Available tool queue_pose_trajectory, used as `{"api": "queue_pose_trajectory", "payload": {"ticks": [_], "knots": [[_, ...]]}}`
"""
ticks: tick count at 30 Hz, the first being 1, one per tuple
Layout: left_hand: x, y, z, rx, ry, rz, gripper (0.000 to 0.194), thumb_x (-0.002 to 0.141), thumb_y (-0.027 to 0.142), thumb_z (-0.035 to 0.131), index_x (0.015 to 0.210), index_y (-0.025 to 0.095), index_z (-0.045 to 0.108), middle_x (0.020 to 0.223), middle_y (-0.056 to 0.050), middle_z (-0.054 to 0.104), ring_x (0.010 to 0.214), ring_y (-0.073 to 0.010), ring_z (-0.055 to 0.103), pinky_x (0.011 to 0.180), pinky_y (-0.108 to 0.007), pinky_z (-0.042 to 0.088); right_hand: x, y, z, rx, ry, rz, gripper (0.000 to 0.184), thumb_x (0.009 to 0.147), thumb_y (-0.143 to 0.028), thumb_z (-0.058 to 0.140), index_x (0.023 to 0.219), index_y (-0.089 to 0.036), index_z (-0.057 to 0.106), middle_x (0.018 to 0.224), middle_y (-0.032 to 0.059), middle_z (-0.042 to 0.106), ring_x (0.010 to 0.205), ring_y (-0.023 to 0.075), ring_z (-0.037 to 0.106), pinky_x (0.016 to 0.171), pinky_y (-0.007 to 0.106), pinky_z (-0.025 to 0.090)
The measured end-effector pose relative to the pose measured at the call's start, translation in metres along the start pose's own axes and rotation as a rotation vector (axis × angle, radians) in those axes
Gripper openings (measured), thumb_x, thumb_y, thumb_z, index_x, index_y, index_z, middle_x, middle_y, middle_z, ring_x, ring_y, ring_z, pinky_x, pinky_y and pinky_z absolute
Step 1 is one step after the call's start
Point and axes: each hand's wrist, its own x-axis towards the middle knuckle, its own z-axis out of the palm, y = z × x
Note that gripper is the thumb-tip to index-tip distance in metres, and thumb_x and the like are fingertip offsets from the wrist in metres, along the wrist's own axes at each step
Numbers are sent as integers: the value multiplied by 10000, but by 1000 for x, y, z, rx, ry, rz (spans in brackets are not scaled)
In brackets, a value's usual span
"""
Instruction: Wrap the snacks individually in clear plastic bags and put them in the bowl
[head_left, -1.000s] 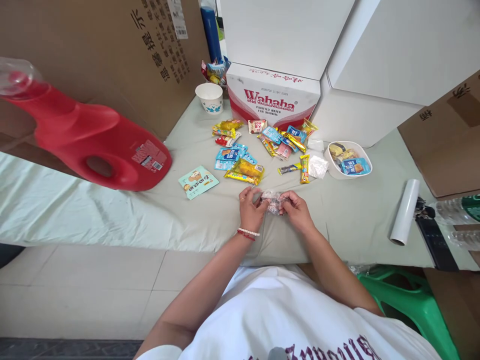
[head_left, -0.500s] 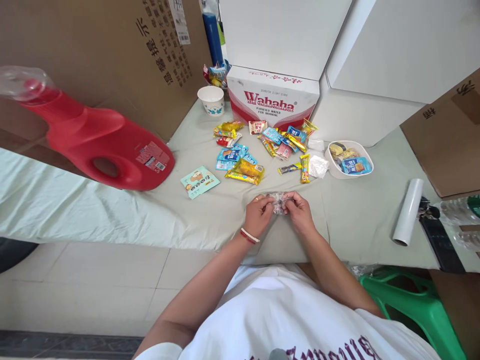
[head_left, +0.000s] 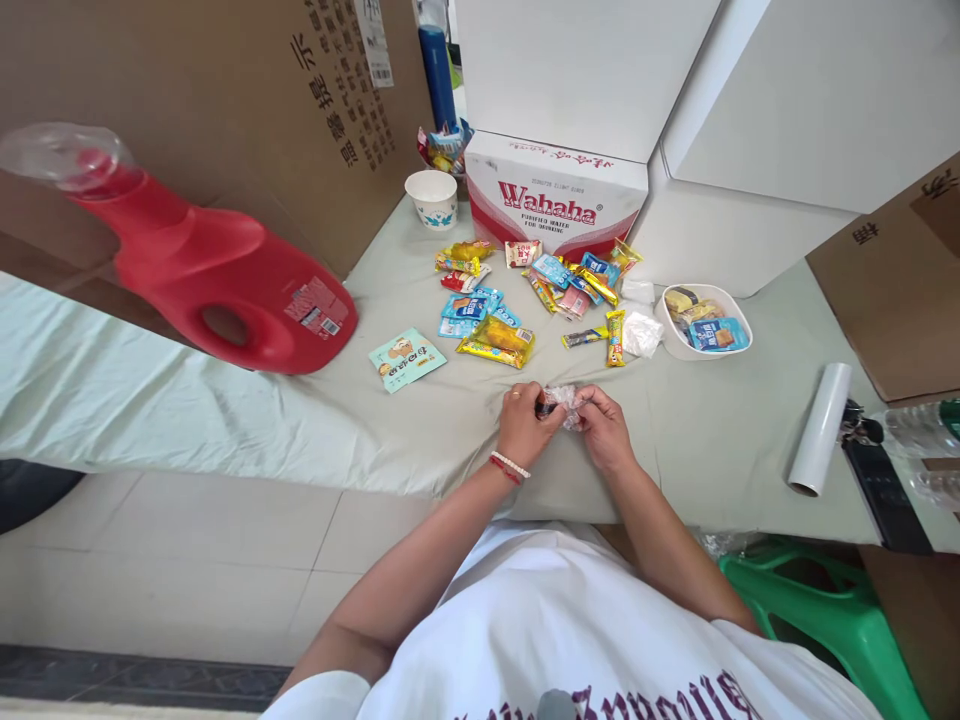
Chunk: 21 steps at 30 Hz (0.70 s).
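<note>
Both my hands meet above the cloth-covered table point(head_left: 435, 440), near its front edge. My left hand point(head_left: 527, 422) is closed on a crumpled clear plastic wrapper point(head_left: 562, 398), with a small dark thing point(head_left: 545, 409) showing at its fingers; what that is I cannot make out. Pinching the other side of the wrapper is my right hand point(head_left: 602, 428). Beyond my hands lie yellow snack packets point(head_left: 496, 342), blue snack packets point(head_left: 471, 306) and a heap of mixed snacks point(head_left: 574, 285). A light green packet point(head_left: 407, 360) lies flat to the left.
A large red jug point(head_left: 247, 280) leans in at left. A paper cup point(head_left: 433, 198) and a Wahaba-style water carton point(head_left: 555, 195) stand at the back. Rightward are crumpled white plastic point(head_left: 642, 333), a white bowl of snacks point(head_left: 706, 350), a white roll point(head_left: 820, 430) and a green stool point(head_left: 832, 620).
My left hand has shifted its hold on the wrapper and a dark thing now shows at its fingers. The wrapper looks more bunched up. The view has shifted slightly.
</note>
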Motion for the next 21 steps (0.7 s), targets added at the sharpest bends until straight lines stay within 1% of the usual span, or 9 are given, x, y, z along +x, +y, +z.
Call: {"api": "queue_pose_trajectory", "payload": {"ticks": [2, 4, 6, 8, 11, 14, 18, 20, 21], "knots": [[-5, 8, -2, -29, 85, -16, 186, 808, 249, 692, 757, 232, 514, 795, -8, 531, 787, -196, 536, 756, -325, 461, -5, -2, 2, -53, -27, -27, 100, 790, -333, 573, 786, -239, 538, 630, -54, 489, 563, 127, 457, 571, 253, 402], [-10, 15, -4, 2, 216, 21, 138, 806, 216, 667, 790, 229, 531, 895, -44, 564, 854, -210, 555, 769, -331, 464, -11, -5, 5, -104, -42, -78, 93, 838, -332, 579, 842, -242, 554, 709, -35, 574, 628, 142, 529, 638, 271, 463], [-14, 20, -5, 91, 317, 91, 95, 814, 210, 661, 860, 211, 578, 1024, -101, 595, 973, -253, 567, 838, -375, 465, -16, -7, 8, -131, -26, -129, 144, 876, -328, 580, 1000, -254, 583, 861, -8, 668, 740, 166, 609, 741, 305, 517], [-17, 22, -4, 182, 347, 157, 106, 833, 214, 653, 924, 186, 605, 1092, -150, 610, 1042, -301, 562, 886, -436, 454, -20, -8, 10, -125, -12, -142, 304, 908, -344, 571, 1204, -275, 570, 1022, 19, 712, 876, 193, 660, 859, 348, 538], [-24, 23, 1, 187, 311, 243, 146, 841, 218, 639, 973, 168, 604, 1145, -188, 613, 1111, -347, 548, 951, -521, 439, -22, -7, 11, -89, -80, -97, 379, 964, -426, 528, 1305, -272, 594, 1206, 53, 710, 1100, 229, 659, 1026, 393, 498], [-33, 23, 8, -15, 242, 337, 287, 823, 154, 589, 1108, 178, 568, 1194, -169, 596, 1200, -336, 530, 1056, -566, 421, -23, -2, 10, -105, -120, -68, 397, 975, -488, 541, 1285, -262, 644, 1303, 54, 683, 1231, 245, 609, 1116, 399, 437], [-44, 19, 3, -338, 68, 413, 589, 773, 101, 564, 1340, 198, 440, 1328, -154, 555, 1306, -296, 509, 1119, -549, 437, -23, 6, 4, -126, -81, -1, 397, 911, -472, 643, 1246, -260, 654, 1145, 41, 733, 1027, 235, 668, 964, 385, 522], [-48, 12, -9, -378, -9, 396, 632, 795, 117, 574, 1397, 201, 403, 1385, -168, 527, 1320, -291, 509, 1077, -514, 488, -17, 0, -13, -117, -39, -26, 339, 872, -443, 690, 1146, -245, 676, 1064, 38, 742, 975, 224, 671, 936, 378, 528], [-50, 5, -18, -364, -30, 374, 612, 819, 126, 572, 1403, 206, 406, 1393, -171, 522, 1308, -283, 520, 1038, -484, 519, -11, -8, -28, -112, 13, -65, 289, 850, -429, 714, 1065, -239, 679, 1027, 35, 740, 963, 218, 670, 935, 376, 528]]}}
